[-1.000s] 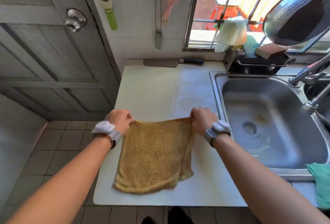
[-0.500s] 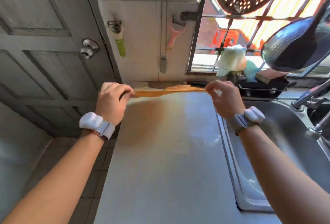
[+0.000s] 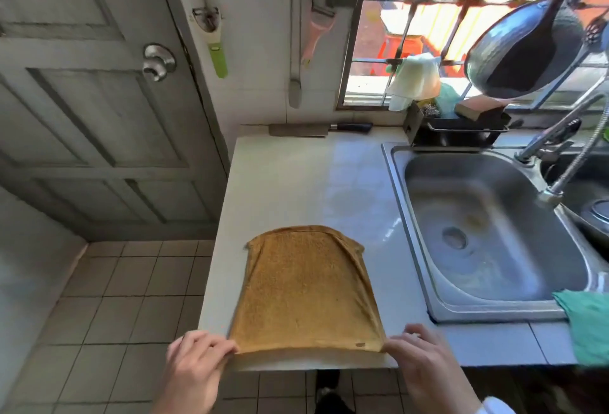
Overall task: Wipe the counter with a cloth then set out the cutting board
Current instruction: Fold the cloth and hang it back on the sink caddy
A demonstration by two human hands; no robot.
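A mustard-yellow cloth (image 3: 304,288) lies spread flat on the white counter (image 3: 296,183), reaching from mid-counter to the front edge. My left hand (image 3: 197,367) pinches the cloth's near left corner at the counter's front edge. My right hand (image 3: 425,364) pinches the near right corner. Both corners are pulled taut between my hands. No cutting board is in view.
A cleaver (image 3: 316,129) lies along the counter's back edge. A steel sink (image 3: 494,232) with a faucet (image 3: 560,136) is to the right, a green cloth (image 3: 586,324) on its front rim. A black rack (image 3: 458,130) with sponges stands behind the sink. A grey door (image 3: 99,100) is at left.
The cloth was lifted up stretched between both hands, then laid down flat. My hands have moved from its far corners to its near corners at the front edge.
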